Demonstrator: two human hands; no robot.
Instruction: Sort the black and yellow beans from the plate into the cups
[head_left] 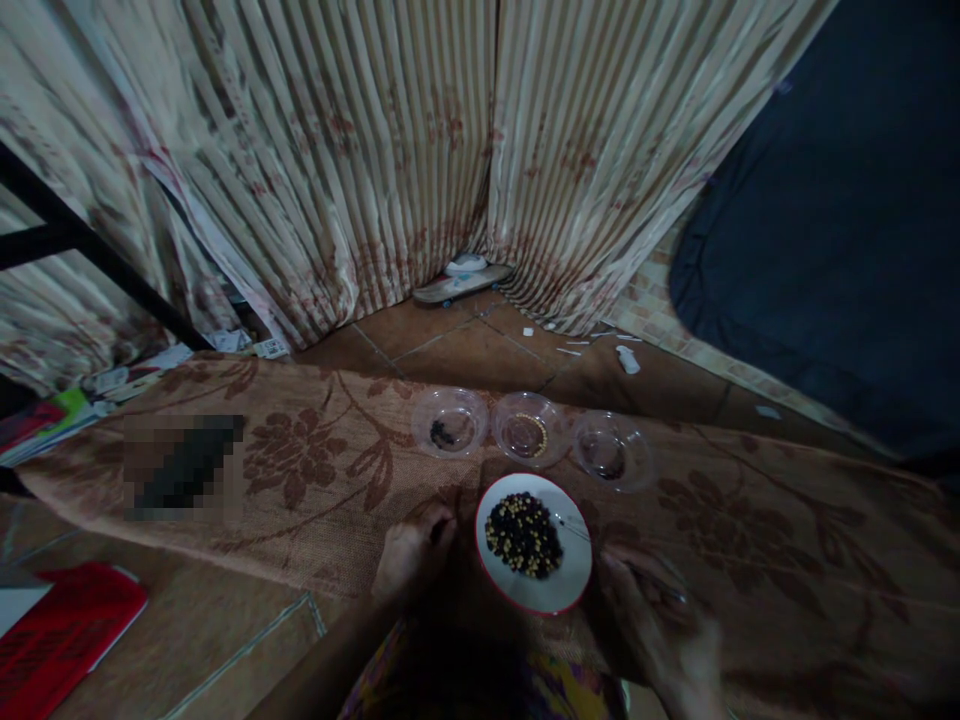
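A white plate with a red rim [574,590] holds a mixed heap of dark and pale yellow beans [523,535]. To its right, my right hand [649,605] is closed around thin metal tweezers [574,527], whose tips reach over the plate's right side. Left of the plate, my left hand [416,545] rests on the cloth with its fingers curled, and nothing shows in it. Behind the plate stand three clear plastic bowls: the left bowl [465,412] has a few dark beans, the middle bowl [510,410] pale ones, and the right bowl [634,460] some dark pieces.
A brown flower-patterned cloth [360,510] covers the long low surface. A blurred-out dark object [187,465] lies on its left part. Beyond are a tiled floor [442,345] with scraps, a skateboard [461,285] and striped curtains [390,150]. A red bag [82,625] lies at lower left.
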